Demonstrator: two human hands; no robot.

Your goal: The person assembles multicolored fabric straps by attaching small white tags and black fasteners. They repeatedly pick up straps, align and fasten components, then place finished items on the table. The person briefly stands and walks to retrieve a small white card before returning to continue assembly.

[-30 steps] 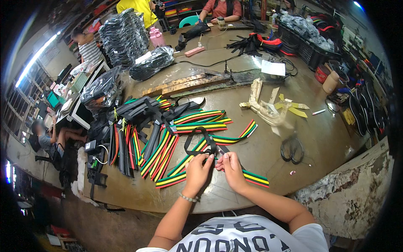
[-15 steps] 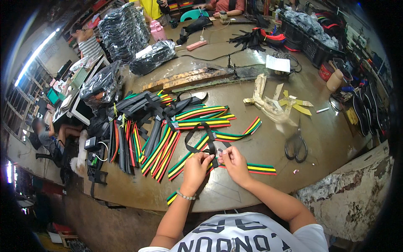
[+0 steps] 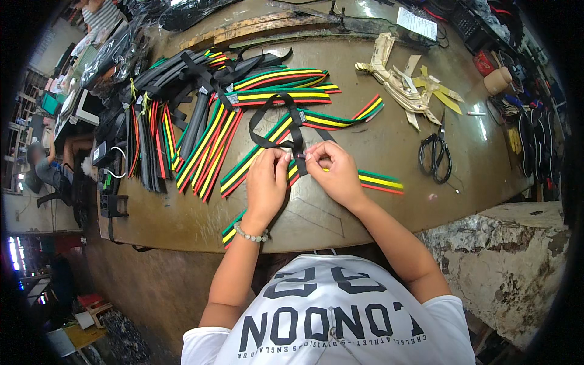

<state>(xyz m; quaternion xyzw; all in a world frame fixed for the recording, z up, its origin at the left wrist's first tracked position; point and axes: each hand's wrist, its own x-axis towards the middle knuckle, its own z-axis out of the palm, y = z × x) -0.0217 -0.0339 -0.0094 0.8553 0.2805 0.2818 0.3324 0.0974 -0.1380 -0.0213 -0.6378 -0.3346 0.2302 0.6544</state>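
Note:
My left hand (image 3: 267, 182) is closed, thumb and fingers pinching the edge of a narrow black strap (image 3: 258, 121). The strap curves up in a loop above the hands, and its loose end hangs between them. Close by on the right, my right hand (image 3: 336, 173) is closed in a pinch against the strap; a small dark bit shows at its fingertips, too small to name. Under both hands lie striped green, yellow, red and black straps (image 3: 381, 182), one running out to the right. Another striped strap with a small grey label (image 3: 302, 115) lies just beyond.
Bundles of striped straps (image 3: 210, 149) and dark grey strips (image 3: 198, 125) cover the table's left. Black scissors (image 3: 435, 155) lie to the right, below cream-coloured scraps (image 3: 398, 82). A wooden bar (image 3: 261, 31) spans the far side. Black electrical boxes (image 3: 108, 154) stand at the left edge.
The view has tilted down, so the table appears higher and more of my shirt shows. My hands stay close together at the black strap, its loop still standing above them.

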